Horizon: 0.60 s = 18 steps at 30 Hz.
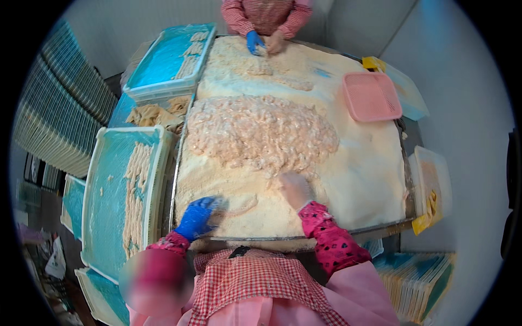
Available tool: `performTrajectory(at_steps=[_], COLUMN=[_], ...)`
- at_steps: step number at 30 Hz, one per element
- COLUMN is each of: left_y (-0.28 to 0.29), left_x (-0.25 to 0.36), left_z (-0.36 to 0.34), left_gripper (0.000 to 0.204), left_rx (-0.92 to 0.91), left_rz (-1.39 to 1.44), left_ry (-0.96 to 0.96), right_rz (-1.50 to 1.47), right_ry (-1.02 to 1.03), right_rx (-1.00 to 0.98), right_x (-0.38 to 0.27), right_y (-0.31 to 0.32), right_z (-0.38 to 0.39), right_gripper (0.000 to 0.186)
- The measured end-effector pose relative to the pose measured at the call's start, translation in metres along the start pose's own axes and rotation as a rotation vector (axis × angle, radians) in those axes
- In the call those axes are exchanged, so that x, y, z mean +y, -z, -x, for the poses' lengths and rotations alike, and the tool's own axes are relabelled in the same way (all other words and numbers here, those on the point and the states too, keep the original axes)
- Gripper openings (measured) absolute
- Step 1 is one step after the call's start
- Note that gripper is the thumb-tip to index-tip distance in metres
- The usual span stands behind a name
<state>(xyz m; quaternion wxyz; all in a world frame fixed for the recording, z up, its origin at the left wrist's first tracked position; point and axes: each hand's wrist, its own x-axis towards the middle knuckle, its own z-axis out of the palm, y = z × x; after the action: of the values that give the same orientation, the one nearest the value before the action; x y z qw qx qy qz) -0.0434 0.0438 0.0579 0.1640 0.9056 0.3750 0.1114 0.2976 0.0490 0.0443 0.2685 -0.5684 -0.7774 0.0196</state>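
Note:
A large heap of wet, pale-pink raw meat strips [261,133] lies on a worktable thickly spread with cream-coloured flour or crumbs [364,179]. At its near edge is my right hand [295,190], in a thin pale glove; blur hides its fingertips and anything between them. My left hand [197,217], in a blue glove dusted white, is low over the coating near the table's front left corner. Its fingers look stretched out, though smeared by motion. Just right of it, a single coated strip [242,205] lies on the coating, apart from the heap.
A teal-lined tray [111,190] with rows of coated strips stands on the left, another tray [157,60] behind it. Across the table, a co-worker's gloved hands [265,43] work in the coating. A pink basket [372,96] sits at right; stacked trays [54,119] rise far left.

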Motion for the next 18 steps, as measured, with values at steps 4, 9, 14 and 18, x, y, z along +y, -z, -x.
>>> performTrajectory(at_steps=[4,9,14,18], left_y=[-0.033,-0.059,-0.045,-0.07], left_x=[0.029,0.019,0.029,0.058], left_z=[-0.038,-0.052,-0.03,-0.067], left_gripper=[0.055,0.047,0.046,0.032], left_rx=[0.062,-0.038,0.036,-0.053], left_rz=[0.075,0.073,0.022,0.087], left_ry=[-0.018,0.172,0.065,0.148], right_rz=[-0.113,-0.233,0.023,-0.35], right_ry=[-0.085,-0.026,-0.393,-0.507], right_rx=[-0.14,-0.328,-0.29,-0.17], right_x=[-0.02,-0.027,-0.048,-0.093], right_y=[0.02,0.036,0.037,-0.022], right_z=[-0.002,0.051,0.046,0.031], right_gripper=[0.017,0.028,0.046,0.043])
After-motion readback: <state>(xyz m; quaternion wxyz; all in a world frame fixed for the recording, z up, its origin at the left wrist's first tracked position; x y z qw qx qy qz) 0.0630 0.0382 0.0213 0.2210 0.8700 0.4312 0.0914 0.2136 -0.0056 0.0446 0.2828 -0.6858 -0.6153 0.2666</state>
